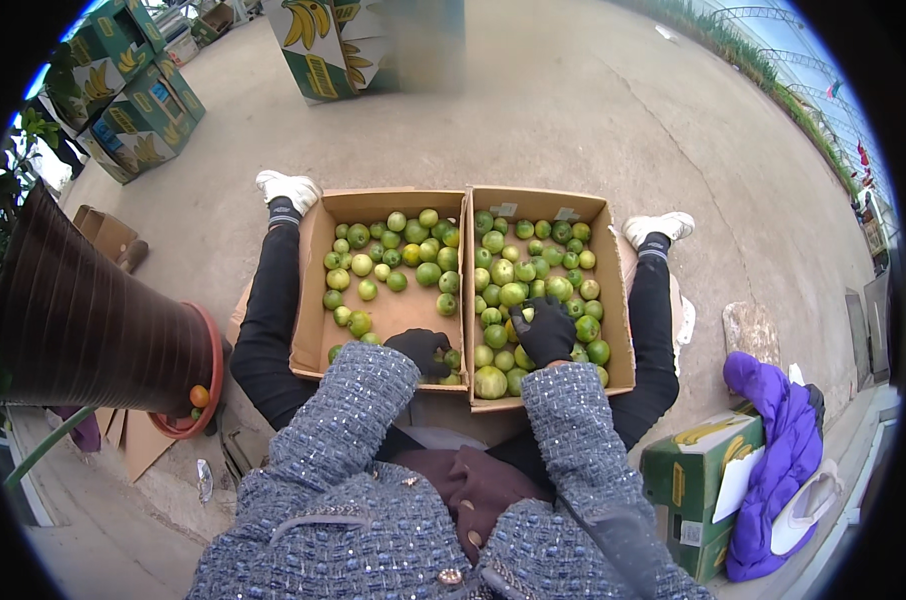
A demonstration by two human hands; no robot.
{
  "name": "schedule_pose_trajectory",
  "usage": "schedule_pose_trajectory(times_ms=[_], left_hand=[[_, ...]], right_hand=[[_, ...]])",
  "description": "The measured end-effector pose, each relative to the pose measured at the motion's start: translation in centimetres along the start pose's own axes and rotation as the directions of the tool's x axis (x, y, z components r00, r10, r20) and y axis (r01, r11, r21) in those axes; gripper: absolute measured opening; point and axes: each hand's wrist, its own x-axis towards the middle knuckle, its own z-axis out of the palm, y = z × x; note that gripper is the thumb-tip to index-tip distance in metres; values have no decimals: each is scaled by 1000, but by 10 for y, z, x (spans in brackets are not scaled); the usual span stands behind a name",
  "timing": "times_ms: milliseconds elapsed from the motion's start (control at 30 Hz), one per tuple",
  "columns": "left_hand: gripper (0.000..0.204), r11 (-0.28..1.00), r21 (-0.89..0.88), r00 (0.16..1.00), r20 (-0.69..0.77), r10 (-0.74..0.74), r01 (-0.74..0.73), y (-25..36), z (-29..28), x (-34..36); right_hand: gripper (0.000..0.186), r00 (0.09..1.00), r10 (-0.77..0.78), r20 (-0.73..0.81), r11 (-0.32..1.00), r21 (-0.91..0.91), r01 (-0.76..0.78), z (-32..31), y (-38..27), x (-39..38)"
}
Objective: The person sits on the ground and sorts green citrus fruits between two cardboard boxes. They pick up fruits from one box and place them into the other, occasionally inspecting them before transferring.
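Two open cardboard boxes stand side by side between my legs, the left box [381,202] and the right box [628,345]. Small round green tomatoes [428,274] lie in the left one, a few turning yellow, with bare cardboard showing in its middle. The right box is more thickly covered with green tomatoes [490,382]. My left hand [419,350], black-gloved, reaches into the near right corner of the left box, fingers curled beside tomatoes; what they hold is hidden. My right hand [545,331], also gloved, has its fingers closed around a pale green tomato [528,314] in the right box.
Green banana cartons [148,120] are stacked at the far left, and another carton [333,50] stands ahead. A large brown pot [113,310] on an orange saucer is at my left. At my right, a purple jacket [773,470] hangs over a green carton [688,470].
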Motion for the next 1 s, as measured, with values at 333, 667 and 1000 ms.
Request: schedule_pose_trajectory(times_ms=[333,667,1000], left_hand=[[51,166,-935,940,-330,-85,-313,14,-35,-7],[50,243,-937,965,-262,-21,-249,1,-30,-1],[64,1000,-12,951,-309,17,-22,31,-16,2]], right_hand=[[46,758,-609,-232,686,326,651,-35,-48,-9],[42,855,-379,-354,710,480,514,-31,-48,-20],[48,947,141,288,977,-198,-85,-37,66,-21]])
